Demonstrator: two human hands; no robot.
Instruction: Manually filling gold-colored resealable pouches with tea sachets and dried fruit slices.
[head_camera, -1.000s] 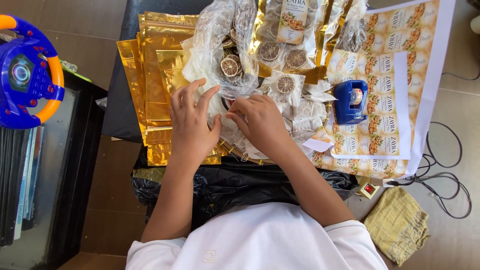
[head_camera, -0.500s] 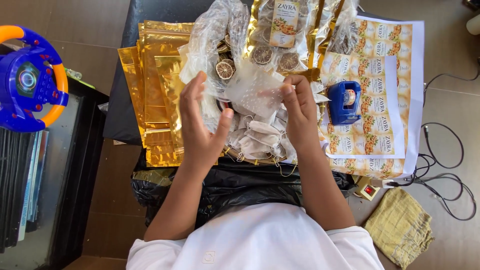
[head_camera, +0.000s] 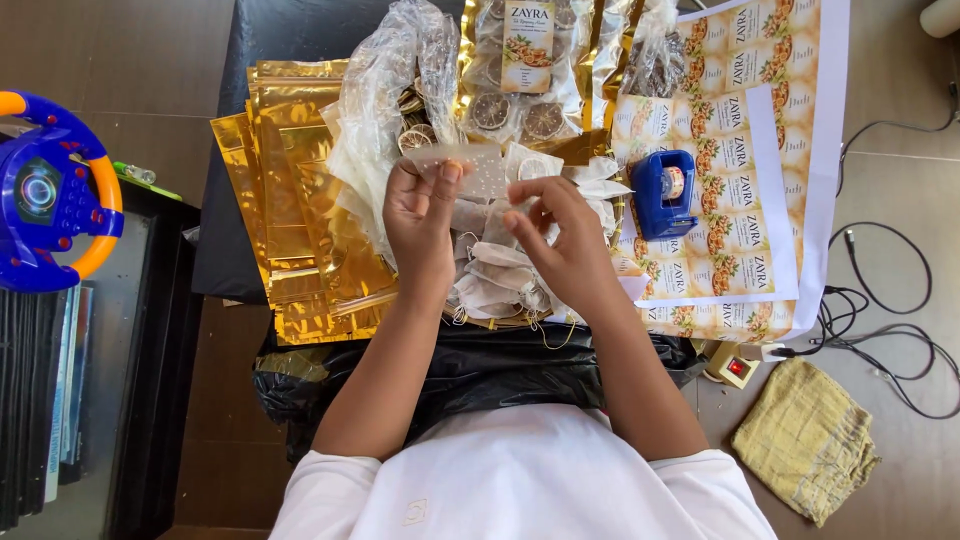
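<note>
Fingers (head_camera: 452, 172) pinched on small sachet (head_camera: 470, 170)

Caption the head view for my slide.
Both hands, left hand and right hand, hold a small white sachet above gold pouches.

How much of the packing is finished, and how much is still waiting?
Looks done: a few gold pouches with dried slices lie filled at the top, one already labelled. In hand: the left hand holds up a small see-through packet, and the right hand is at its edge. Left: a stack of empty gold pouches, a heap of little white sachets and sheets of unused labels.
</note>
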